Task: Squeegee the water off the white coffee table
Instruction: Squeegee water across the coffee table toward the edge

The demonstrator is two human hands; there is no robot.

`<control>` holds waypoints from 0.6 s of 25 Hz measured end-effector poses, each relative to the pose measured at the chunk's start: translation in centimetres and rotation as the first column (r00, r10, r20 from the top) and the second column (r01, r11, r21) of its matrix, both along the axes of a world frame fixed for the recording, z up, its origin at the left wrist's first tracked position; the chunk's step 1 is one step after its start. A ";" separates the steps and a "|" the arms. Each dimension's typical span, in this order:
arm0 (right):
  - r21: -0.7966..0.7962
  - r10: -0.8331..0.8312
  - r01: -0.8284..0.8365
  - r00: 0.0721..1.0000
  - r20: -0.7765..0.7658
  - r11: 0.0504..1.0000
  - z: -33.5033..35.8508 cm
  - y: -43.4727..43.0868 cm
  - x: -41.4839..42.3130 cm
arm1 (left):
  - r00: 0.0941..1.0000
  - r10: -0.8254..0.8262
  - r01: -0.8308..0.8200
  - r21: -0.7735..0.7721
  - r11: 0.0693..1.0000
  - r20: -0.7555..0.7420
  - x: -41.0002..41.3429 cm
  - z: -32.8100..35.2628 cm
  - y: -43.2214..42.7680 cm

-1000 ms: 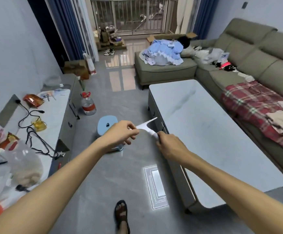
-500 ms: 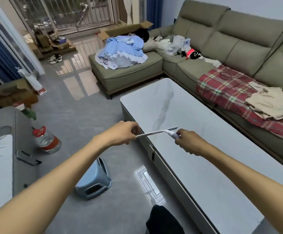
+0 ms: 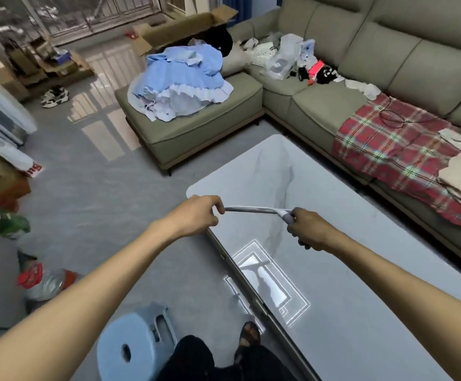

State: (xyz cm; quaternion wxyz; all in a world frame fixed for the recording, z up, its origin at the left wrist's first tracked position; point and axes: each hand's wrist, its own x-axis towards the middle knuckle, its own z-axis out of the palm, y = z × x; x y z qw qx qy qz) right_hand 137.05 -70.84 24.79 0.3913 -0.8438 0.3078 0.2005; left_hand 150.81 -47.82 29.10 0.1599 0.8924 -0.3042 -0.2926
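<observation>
- Squeegee (image 3: 254, 209) held in the air between both hands, just above the near-left part of the white coffee table (image 3: 361, 312); blade apparently not yet on the top.
- Left hand (image 3: 196, 215): fingers curled together, pinching the left tip of the blade. It hangs past the table's left edge, over the grey floor.
- Blade long axis: nearly level, running left to right across the table's short width, roughly square to its long sides.
- Right hand (image 3: 306, 232): fingers clamped round the handle where it meets the blade's right end; this hand is over the tabletop.
- Judgement: right hand owns the working grip, left only steadies the tip. Coming move likely lowers the blade flat onto the top and draws it along the table's length; axis already suits that stroke.
- Water on the marble-veined surface: cannot tell, only the ceiling-light reflection shows.
- Blue plastic stool (image 3: 130, 345) stands on the floor near the person's legs, left of the table.
- Sofa (image 3: 389, 50) well apart, far right.
</observation>
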 end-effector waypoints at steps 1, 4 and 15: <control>-0.002 -0.023 0.023 1.000 0.013 1.000 0.4 -1.4 2.5 | 1.000 -0.008 0.008 0.005 1.000 -0.008 2.6 0.0 -1.3; 0.051 -0.160 0.161 0.987 -0.011 0.986 -1.0 -5.0 9.3 | 0.998 -0.034 0.036 0.028 0.999 -0.044 10.7 -2.5 -5.1; -0.027 -0.459 0.459 0.883 -0.097 0.888 -16.4 -16.0 32.5 | 0.984 -0.065 0.071 0.031 0.997 -0.167 39.5 -22.2 -21.7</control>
